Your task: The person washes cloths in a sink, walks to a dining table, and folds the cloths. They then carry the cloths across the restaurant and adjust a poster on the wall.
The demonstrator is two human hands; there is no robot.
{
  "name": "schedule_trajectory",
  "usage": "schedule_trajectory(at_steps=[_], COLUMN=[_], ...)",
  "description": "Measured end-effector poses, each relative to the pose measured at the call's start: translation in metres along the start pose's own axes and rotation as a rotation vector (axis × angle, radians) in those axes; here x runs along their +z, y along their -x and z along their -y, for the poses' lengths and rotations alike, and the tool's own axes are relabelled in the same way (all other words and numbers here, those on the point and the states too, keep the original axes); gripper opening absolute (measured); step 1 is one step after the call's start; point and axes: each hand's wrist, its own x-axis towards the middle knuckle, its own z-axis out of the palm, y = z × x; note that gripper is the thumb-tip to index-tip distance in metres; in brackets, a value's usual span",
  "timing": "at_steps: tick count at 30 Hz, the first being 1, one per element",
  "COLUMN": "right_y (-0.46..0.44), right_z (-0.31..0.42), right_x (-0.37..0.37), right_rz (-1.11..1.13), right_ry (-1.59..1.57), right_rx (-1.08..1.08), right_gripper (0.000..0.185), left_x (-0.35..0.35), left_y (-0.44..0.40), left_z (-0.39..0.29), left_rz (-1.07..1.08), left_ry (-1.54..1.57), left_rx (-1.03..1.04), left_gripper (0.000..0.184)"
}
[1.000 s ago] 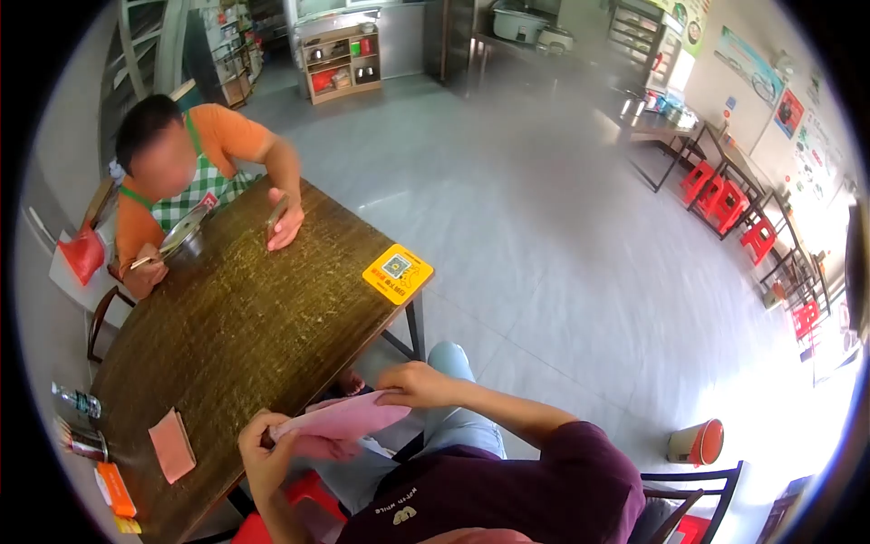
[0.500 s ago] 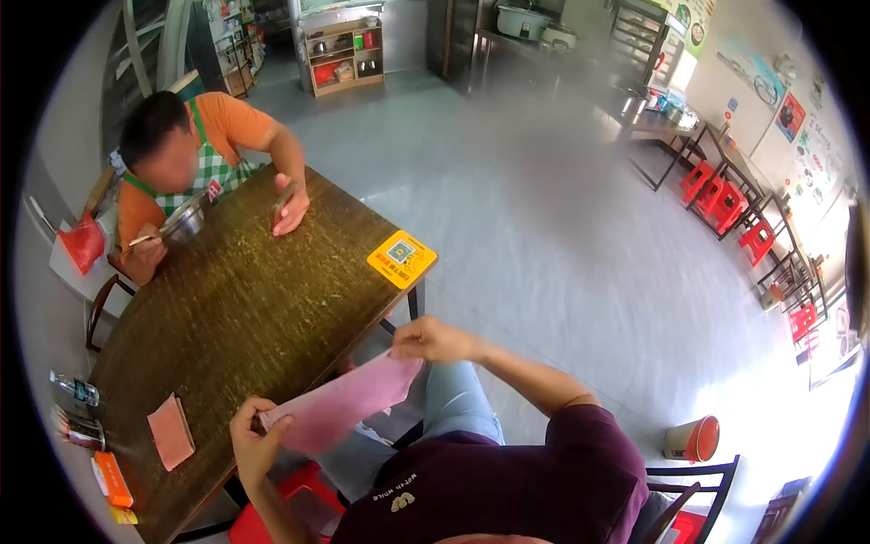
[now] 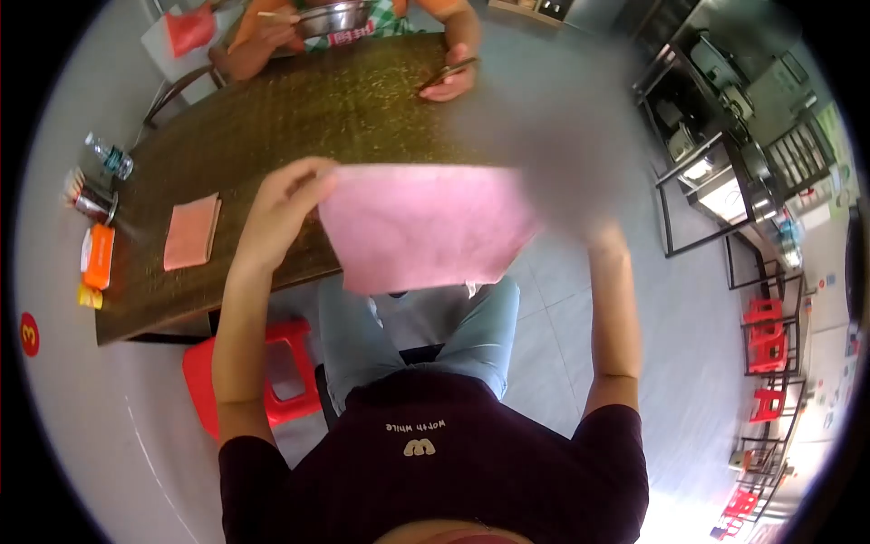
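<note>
A pink cloth (image 3: 426, 227) is stretched out in front of me above my lap, beside the near edge of the table. My left hand (image 3: 294, 190) pinches its upper left corner, thumb on the near side. At the other end is my right hand (image 3: 605, 238), its fingers hidden by a grey blur; the cloth's right end stays held up level there. On the dark wooden table (image 3: 299, 118) lies a folded salmon-coloured cloth (image 3: 191, 232), left of my left hand.
Across the table, a person with chopsticks at a metal bowl (image 3: 335, 18) also holds a phone (image 3: 448, 76). A water bottle (image 3: 111, 157), a holder of sticks (image 3: 91, 197) and an orange packet (image 3: 100, 257) stand along the left. A red stool (image 3: 290, 367) is beside my legs.
My view has turned left and down. The pink cloth has been raised and spread from a slanted strip to a level, wide sheet between my hands.
</note>
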Motion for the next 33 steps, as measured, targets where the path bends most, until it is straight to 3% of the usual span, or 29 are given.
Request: schedule_trajectory(at_steps=[5,9,15,18,28,33], right_y=[-0.029,-0.022,-0.04,-0.044,-0.038,-0.034], right_z=[-0.009,0.022,0.018,0.018,0.03,0.038], right_x=[-0.018,0.002,0.009,-0.003,-0.019,-0.023], right_rz=[0.099,-0.021,-0.033,0.068,0.167,0.218], right_ry=[-0.222,-0.289,-0.228,-0.255,0.515,0.463], right_rx=[0.122,0.125,0.111,0.154,-0.206,-0.179], right_gripper=[0.014,0.013,0.012,0.012,0.01,0.015], left_x=[-0.003,0.001,0.0,-0.012,-0.034,-0.045], left_y=[-0.026,-0.039,-0.054,-0.052,-0.028,-0.016], left_z=[0.0,0.003,0.002,-0.003,-0.022,-0.033], left_rz=[0.034,-0.029,-0.014,-0.001,0.103,0.146], left_ry=[0.138,0.15,0.17,0.145,-0.064,-0.156], left_rx=[-0.006,-0.004,-0.018,-0.029,0.082,0.05], left_gripper=[0.026,0.025,0.024,0.026,0.023,0.024])
